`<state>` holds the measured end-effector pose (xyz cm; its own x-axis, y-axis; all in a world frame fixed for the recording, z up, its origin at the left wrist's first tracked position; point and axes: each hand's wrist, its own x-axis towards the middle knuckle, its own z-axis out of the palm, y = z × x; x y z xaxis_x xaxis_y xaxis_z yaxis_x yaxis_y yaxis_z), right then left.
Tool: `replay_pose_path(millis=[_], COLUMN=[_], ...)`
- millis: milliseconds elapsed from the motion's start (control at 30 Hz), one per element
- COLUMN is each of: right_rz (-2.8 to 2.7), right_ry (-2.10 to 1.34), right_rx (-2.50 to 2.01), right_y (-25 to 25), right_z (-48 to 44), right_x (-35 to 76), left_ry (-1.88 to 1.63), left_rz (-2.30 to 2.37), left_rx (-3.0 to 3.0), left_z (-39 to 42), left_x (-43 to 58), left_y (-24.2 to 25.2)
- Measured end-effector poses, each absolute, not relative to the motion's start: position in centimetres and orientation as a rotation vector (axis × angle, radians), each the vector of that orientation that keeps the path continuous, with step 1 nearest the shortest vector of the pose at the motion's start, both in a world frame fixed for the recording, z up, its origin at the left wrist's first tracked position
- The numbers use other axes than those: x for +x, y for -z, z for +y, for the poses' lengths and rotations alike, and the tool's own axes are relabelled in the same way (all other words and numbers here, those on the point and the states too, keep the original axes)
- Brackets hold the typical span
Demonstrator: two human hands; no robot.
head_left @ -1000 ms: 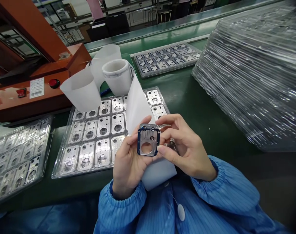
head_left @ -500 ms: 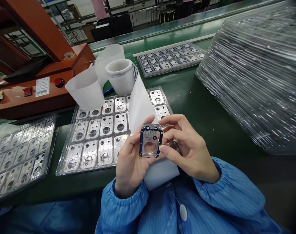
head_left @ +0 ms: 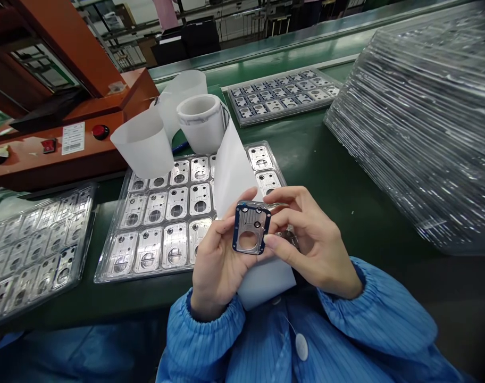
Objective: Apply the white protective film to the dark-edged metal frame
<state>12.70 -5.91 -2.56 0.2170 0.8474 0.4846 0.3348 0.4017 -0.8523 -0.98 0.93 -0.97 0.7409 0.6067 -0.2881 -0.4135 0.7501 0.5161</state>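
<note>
Leftmost, a tray of metal parts (head_left: pixel 102 276) lies on the green bench (head_left: pixel 326 175). Near centre, the left hand (head_left: pixel 216 266) grips the left edge of a blue-rimmed metal plate (head_left: pixel 251 227), raised in front of a white liner strip (head_left: pixel 232 170). The right hand (head_left: pixel 310 250) pinches the plate's right edge. Stacked clear trays (head_left: pixel 418 117) stand at far right.

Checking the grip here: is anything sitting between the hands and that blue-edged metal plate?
Nothing visible. The left hand and right hand both pinch the blue-edged metal plate bare at its edges. The white liner strip runs behind the plate, between it and the tray below, not between fingers and plate.
</note>
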Motion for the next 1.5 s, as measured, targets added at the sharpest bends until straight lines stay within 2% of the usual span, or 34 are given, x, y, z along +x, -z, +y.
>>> replay_pose_path(millis=[1500], right_rz=[-1.343], right_ry=[-0.492], right_rx=[-1.162], right_y=[2.42], right_z=[-5.80], right_x=[12.58], left_ry=[-0.639], left_rz=[0.422], left_rx=[0.496], left_z=[0.74], left_x=[-0.93], left_y=[1.34])
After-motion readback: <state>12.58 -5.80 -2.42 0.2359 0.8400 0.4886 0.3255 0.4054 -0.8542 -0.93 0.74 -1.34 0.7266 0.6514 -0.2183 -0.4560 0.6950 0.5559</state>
